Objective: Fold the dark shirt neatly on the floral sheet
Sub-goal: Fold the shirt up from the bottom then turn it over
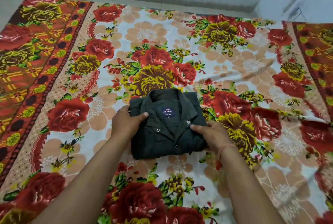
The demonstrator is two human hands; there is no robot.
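Two grips: left hand (pixel 125 124) and right hand (pixel 210 136) pinch the folded dark cloth shirt (pixel 162 144), likely to square it.
Base: red floral sheet (pixel 126 33).

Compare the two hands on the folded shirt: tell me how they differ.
The left hand grips the dark shirt at its left edge beside the collar; the right hand grips the right edge, nearer the person. The right hand wears a red thread; the left hand wears none. Both lay a thumb on top.

A red-orange thread (pixel 224 149) is tied around the bare right wrist (pixel 229 154).
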